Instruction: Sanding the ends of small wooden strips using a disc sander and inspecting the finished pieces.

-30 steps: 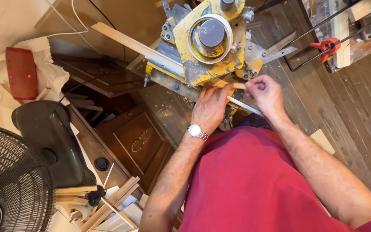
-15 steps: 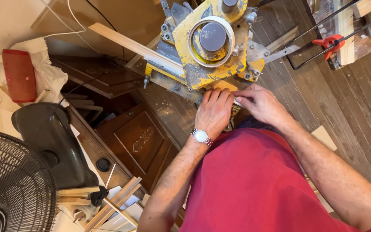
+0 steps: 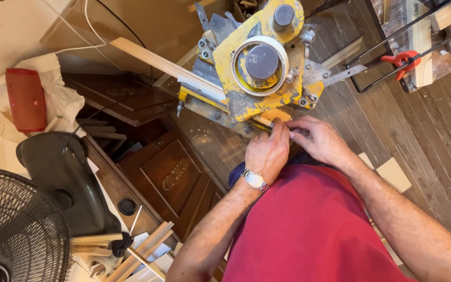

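Your left hand (image 3: 267,151) has slid closer to you and curled since half a second ago: the fingers that lay flat on the machine now bend over the near end of a thin pale wood strip (image 3: 280,125), pinching it. Your right hand (image 3: 317,138) has stayed just beside it, fingertips closed narrowly on the same strip from the right; a second ago that hand held the strip up off the machine, and now the strip lies low at the machine's near edge, between your two hands and partly hidden by them. A silver wristwatch (image 3: 255,179) sits on your left wrist.

Just beyond your fingers stands the worn yellow machine (image 3: 251,96), carrying a round white ring around a grey cap (image 3: 261,61). A long pale moulding (image 3: 168,65) runs off from it to the far left. Far right of your right hand, a red clamp (image 3: 402,58) grips a wooden piece. No package or sign shows clearly
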